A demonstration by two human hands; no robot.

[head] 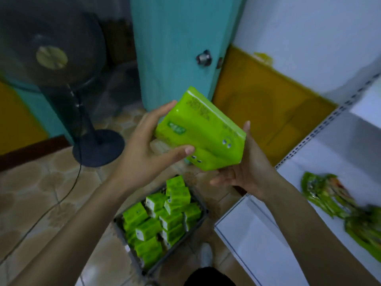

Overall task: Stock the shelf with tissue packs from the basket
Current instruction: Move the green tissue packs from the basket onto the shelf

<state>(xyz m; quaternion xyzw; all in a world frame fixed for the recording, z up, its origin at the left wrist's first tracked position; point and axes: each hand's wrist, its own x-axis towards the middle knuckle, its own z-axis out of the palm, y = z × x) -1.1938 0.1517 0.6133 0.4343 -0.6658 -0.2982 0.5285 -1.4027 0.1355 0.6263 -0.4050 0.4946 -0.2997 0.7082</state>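
Observation:
I hold a bright green bundle of tissue packs (203, 132) in the air between both hands, tilted. My left hand (148, 149) grips its left end, thumb across the front and fingers behind. My right hand (245, 168) cups its lower right end from beneath, with one finger up along the side. Below on the floor stands a dark basket (203, 220) filled with several small green tissue packs (165, 219). The white shelf (329, 157) is at the right.
Blurred green packages (334, 199) lie on the white shelf board at the right. A black standing fan (61, 65) with its round base (99, 147) and trailing cord stands on the tiled floor at the left. A teal door (175, 48) is straight ahead.

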